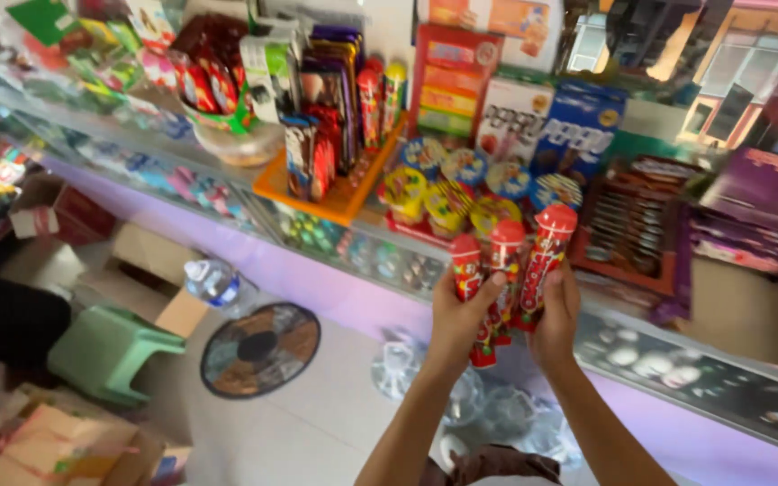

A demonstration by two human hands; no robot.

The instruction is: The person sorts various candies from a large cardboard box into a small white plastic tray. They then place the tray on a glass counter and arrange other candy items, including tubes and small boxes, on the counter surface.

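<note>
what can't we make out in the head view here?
- Candy tubes: three red caps show; lower ends hidden by the left hand and right hand, so each grip is unclear.
- Goods under the glass counter: blurred by reflections.
- Purple boxes: motion blur, cut by the right edge.
- Cardboard box: cut by the bottom edge.
- Dark shape beside the green stool: cut by the left edge.
</note>
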